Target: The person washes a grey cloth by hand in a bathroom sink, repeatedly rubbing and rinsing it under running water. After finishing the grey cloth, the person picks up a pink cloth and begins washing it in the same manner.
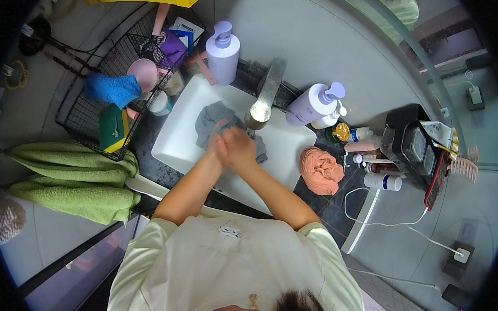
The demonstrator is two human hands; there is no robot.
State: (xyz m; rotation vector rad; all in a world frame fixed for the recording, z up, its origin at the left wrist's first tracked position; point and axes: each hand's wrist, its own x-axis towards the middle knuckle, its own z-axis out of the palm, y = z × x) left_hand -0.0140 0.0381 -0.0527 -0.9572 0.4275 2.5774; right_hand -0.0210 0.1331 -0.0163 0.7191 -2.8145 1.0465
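Note:
My left hand (pixel 217 147) and my right hand (pixel 239 147) are pressed together over the white sink basin (pixel 172 130), just below the metal faucet (pixel 265 97). Wet grey cloth (pixel 213 117) lies bunched in the basin under them and shows on both sides of my hands. Both hands are slightly blurred. The right covers part of the left, and whether fabric is pinched between them is hidden. A bundled salmon-coloured cloth (pixel 321 171) rests at the basin's right edge.
Pump bottles (pixel 222 59) (pixel 313 106) flank the faucet. A wire basket (pixel 92 117) with a blue cloth (pixel 112 88) and a green-yellow sponge (pixel 112 127) stands left, above a green towel (pixel 74 180). Toiletries, a black organizer (pixel 406 138) and a white cable (pixel 376 223) are at right.

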